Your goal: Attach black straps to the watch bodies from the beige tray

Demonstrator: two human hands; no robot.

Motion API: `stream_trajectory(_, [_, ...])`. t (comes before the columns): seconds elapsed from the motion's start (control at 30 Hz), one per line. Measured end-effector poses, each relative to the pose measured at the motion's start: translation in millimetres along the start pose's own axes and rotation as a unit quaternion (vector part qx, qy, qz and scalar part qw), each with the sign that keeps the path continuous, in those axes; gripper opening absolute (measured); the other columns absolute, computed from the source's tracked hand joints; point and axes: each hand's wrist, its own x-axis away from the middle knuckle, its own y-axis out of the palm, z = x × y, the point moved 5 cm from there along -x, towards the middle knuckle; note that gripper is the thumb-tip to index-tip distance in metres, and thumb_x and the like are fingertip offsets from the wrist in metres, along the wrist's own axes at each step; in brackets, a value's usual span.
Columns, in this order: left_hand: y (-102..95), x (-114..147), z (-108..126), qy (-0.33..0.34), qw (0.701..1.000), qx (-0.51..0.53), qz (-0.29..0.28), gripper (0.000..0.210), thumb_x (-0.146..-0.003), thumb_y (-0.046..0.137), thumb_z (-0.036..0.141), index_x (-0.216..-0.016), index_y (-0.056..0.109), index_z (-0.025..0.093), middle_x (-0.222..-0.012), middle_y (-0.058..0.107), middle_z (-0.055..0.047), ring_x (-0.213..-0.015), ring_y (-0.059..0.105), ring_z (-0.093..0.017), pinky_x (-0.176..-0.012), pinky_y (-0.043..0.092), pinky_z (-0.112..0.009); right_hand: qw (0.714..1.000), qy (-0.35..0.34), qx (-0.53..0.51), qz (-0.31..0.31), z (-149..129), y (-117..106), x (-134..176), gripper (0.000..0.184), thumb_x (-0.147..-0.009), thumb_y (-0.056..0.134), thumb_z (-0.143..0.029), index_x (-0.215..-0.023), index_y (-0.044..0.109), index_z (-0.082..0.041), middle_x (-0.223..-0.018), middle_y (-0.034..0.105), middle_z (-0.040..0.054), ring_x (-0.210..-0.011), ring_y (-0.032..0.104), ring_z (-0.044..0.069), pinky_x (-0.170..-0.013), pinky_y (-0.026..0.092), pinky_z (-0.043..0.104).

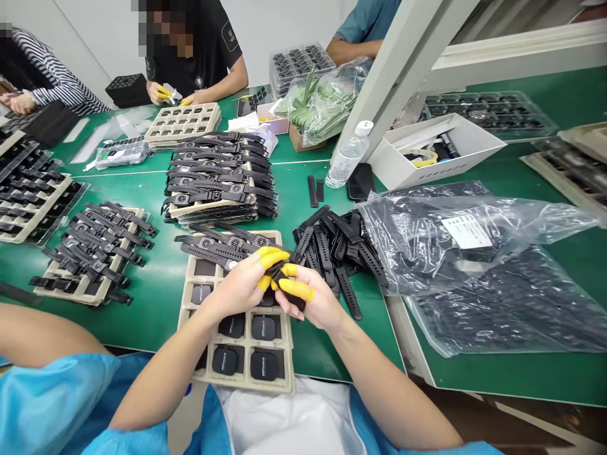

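Yellow finger cots cover fingertips on both my hands. My left hand (pixel 245 282) pinches one side of a black smartwatch (pixel 279 275), and my right hand (pixel 310 296) wraps its other side; the fingers hide most of it. Below them lies a beige compartment tray (pixel 238 384). Its near compartments hold square black watch bodies (pixel 263 364), and strapped watches (pixel 233 243) lie across its far end. Just right of my hands is a loose heap of black watch straps (pixel 325 243).
Stacked trays of strapped watches (pixel 218 174) stand behind, another watch tray (pixel 95 259) at left. A bottle (pixel 349 155), a phone (pixel 360 182), a white box (pixel 436 151) and bagged straps (pixel 502 297) are right. A grey post (pixel 403 69) rises there. Co-workers (pixel 194 50) sit opposite; a blue sleeve (pixel 57 398) is at left.
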Motion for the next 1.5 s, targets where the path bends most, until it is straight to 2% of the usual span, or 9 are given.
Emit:
stream_trajectory(0.13, [0.2,1.4,-1.6,0.004,1.000,-0.015,0.016,0.050,-0.096,0.042,0.008,-0.144,0.049,0.020,-0.135,0.063,-0.014,-0.131,0.059,-0.025,-0.109,0.054,-0.046,1.000,-0.012,-0.018,0.007,-1.1,-0.1,-1.5,0.030,-0.090,0.069,-0.046,-0.091,0.058,-0.018,-0.049,0.055,-0.0062,-0.035,0.032,0.006,-0.035,0.023,0.019])
stream_trajectory(0.53, [-5.7,0.4,7.9,0.016,0.999,-0.025,-0.013,0.049,-0.102,0.040,0.020,-0.151,0.042,0.020,-0.131,0.057,-0.017,-0.124,0.056,-0.028,-0.106,0.053,-0.049,0.995,0.022,-0.093,0.021,-0.2,-1.8,-3.9,0.028,-0.087,0.073,-0.041,-0.084,0.055,-0.020,-0.047,0.046,-0.0084,-0.036,0.026,0.006,-0.034,0.021,0.017])
stream_trajectory(0.77, [-2.0,-0.1,9.6,-0.001,0.987,-0.155,-0.033,0.037,-0.098,0.046,0.023,-0.131,0.057,0.012,-0.113,0.061,-0.017,-0.106,0.060,-0.029,-0.092,0.059,-0.046,0.995,0.060,-0.078,0.019,5.3,-5.6,-3.8,0.030,-0.087,0.074,-0.042,-0.081,0.054,-0.020,-0.046,0.043,-0.0091,-0.037,0.022,0.005,-0.034,0.019,0.017])
stream_trajectory(0.97, [-5.1,1.2,8.2,-0.006,0.999,-0.052,-0.014,0.037,-0.101,0.042,0.021,-0.137,0.052,0.016,-0.121,0.064,-0.016,-0.113,0.062,-0.026,-0.097,0.058,-0.042,0.998,0.038,-0.050,0.015,5.8,-7.2,-3.1,0.030,-0.090,0.071,-0.045,-0.086,0.055,-0.020,-0.046,0.045,-0.0084,-0.036,0.025,0.006,-0.035,0.021,0.019])
stream_trajectory(1.07, [-9.7,1.4,2.0,-0.048,0.998,0.017,0.038,0.036,-0.101,0.052,0.025,-0.136,0.053,0.019,-0.124,0.066,-0.013,-0.112,0.065,-0.024,-0.096,0.057,-0.039,0.999,-0.005,-0.022,0.036,3.4,-11.1,-3.4,0.033,-0.092,0.069,-0.050,-0.092,0.056,-0.020,-0.052,0.052,-0.0059,-0.039,0.036,0.009,-0.038,0.030,0.021])
stream_trajectory(1.13, [-12.3,2.0,-1.5,-0.072,0.992,0.059,0.087,0.024,-0.099,0.060,0.029,-0.122,0.062,0.020,-0.112,0.070,-0.009,-0.101,0.068,-0.021,-0.090,0.057,-0.036,0.999,-0.019,0.005,0.042,3.1,-12.4,-3.8,0.035,-0.093,0.069,-0.053,-0.097,0.057,-0.021,-0.057,0.055,-0.0048,-0.043,0.043,0.011,-0.041,0.035,0.022])
stream_trajectory(1.27, [-8.8,4.2,-6.0,-0.116,0.964,0.176,0.164,0.019,-0.093,0.071,0.037,-0.097,0.068,0.018,-0.098,0.069,-0.007,-0.091,0.067,-0.020,-0.081,0.057,-0.033,0.999,0.008,0.034,0.023,6.3,-10.9,-4.7,0.040,-0.096,0.063,-0.059,-0.087,0.055,-0.020,-0.056,0.049,-0.0066,-0.041,0.041,0.009,-0.041,0.036,0.023])
stream_trajectory(1.4, [-2.1,7.0,-17.0,-0.213,0.882,0.357,0.223,0.035,-0.089,0.076,0.046,-0.104,0.064,0.018,-0.099,0.073,-0.008,-0.080,0.072,-0.018,-0.064,0.060,-0.027,0.995,0.056,0.078,-0.019,6.5,-10.9,-3.2,0.046,-0.097,0.059,-0.062,-0.081,0.057,-0.019,-0.053,0.045,-0.0076,-0.036,0.032,0.006,-0.037,0.029,0.021])
stream_trajectory(1.5, [-16.1,10.8,-27.3,-0.246,0.821,0.389,0.338,0.044,-0.084,0.079,0.052,-0.104,0.058,0.019,-0.096,0.076,-0.006,-0.068,0.073,-0.017,-0.053,0.057,-0.023,0.987,0.093,0.125,-0.044,5.1,-15.9,-0.1,0.049,-0.096,0.058,-0.066,-0.086,0.061,-0.017,-0.053,0.044,-0.0079,-0.036,0.029,0.005,-0.036,0.024,0.020])
